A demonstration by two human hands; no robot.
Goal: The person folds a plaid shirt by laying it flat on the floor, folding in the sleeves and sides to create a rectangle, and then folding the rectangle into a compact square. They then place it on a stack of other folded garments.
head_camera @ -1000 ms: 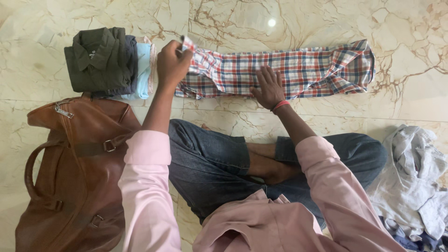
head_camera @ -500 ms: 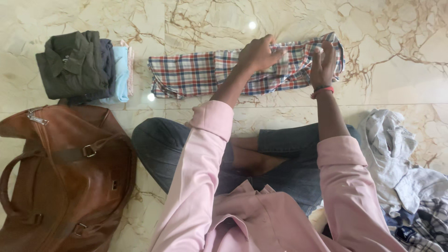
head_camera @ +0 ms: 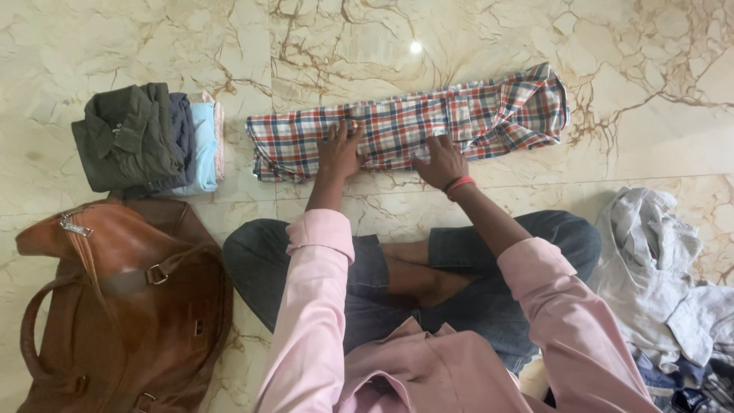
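Observation:
A red, white and blue checked shirt (head_camera: pixel 405 122) lies folded into a long strip on the marble floor in front of my crossed legs. My left hand (head_camera: pixel 339 149) rests flat on its left part, fingers spread. Flat on the strip's near edge, about the middle, lies my right hand (head_camera: pixel 441 160), which has a red band at the wrist. Neither hand grips the cloth. The shirt's collar end (head_camera: pixel 535 103) lies bunched at the right.
A stack of folded clothes (head_camera: pixel 145 138), dark green on top, sits on the floor at the left. A brown leather bag (head_camera: pixel 122 306) lies at the lower left. A heap of unfolded pale clothes (head_camera: pixel 665 283) lies at the right.
Both hands left the shirt's right end and came back toward me. The left hand moved left onto the strip's left part; the right hand moved to its middle. The view shifted slightly.

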